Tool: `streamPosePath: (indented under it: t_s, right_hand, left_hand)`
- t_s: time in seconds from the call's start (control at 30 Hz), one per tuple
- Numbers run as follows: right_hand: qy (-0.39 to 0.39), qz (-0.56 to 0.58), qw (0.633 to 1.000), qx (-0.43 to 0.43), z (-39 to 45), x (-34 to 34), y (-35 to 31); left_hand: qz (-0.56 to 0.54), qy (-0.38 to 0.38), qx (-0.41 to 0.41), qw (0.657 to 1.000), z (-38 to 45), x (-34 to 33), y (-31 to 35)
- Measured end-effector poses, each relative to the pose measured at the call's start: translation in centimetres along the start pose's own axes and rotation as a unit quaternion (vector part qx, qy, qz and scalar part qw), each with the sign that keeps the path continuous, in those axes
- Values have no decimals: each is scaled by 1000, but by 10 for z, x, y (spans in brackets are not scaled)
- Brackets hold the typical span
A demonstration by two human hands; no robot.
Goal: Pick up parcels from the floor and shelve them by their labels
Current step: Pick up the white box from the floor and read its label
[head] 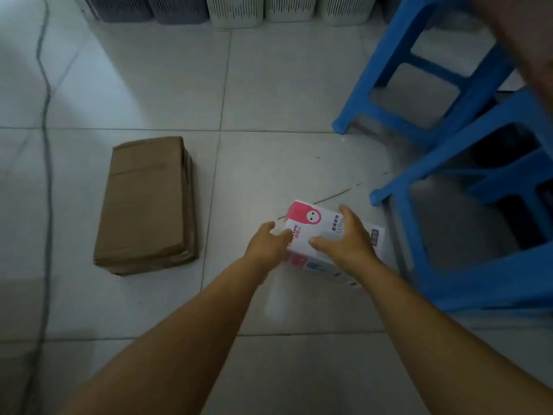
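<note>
A white and pink printed box point(311, 226) lies on the tiled floor, right of centre. My left hand point(266, 242) touches its left edge with the fingers curled against the side. My right hand point(347, 238) rests over its top right, fingers spread across the printed face. Both hands are in contact with the box, which still sits on the floor. A flat brown cardboard parcel point(146, 205) lies to the left, apart from both hands.
Two blue plastic stools point(419, 85) stand to the right, the nearer stool point(484, 265) close beside the box. Grey and white slotted baskets point(236, 10) line the far wall. A dark cable point(46, 175) runs down the floor at left.
</note>
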State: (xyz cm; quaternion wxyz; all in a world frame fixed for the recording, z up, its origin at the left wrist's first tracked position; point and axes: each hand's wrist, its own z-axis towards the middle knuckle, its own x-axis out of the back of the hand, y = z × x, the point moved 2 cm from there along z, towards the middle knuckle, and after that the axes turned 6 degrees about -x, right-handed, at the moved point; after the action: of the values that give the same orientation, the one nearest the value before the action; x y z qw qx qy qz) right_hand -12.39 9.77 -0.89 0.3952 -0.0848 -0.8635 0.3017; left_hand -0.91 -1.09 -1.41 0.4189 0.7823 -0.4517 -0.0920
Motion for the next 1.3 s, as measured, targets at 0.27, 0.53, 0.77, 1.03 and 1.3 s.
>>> streamPosePath:
  t_s: [0.27, 0.53, 0.77, 1.03, 1.3]
  right_hand:
    - [-58, -394, 915, 64, 68, -13, 32]
    - [17, -240, 968, 65, 62, -17, 47]
    - [-99, 265, 959, 24, 46, 9, 8]
    - [-176, 364, 913, 43, 39, 3, -13]
    - [-139, 328, 932, 61, 33, 6, -25]
  left_hand:
    - [157, -141, -43, 977, 54, -14, -35]
    - [123, -94, -124, 980, 54, 8, -16]
    - [-82, -49, -183, 978, 52, 34, 16]
    - [-215, -246, -227, 918, 42, 45, 16]
    - [-166, -106, -244, 950, 44, 44, 25]
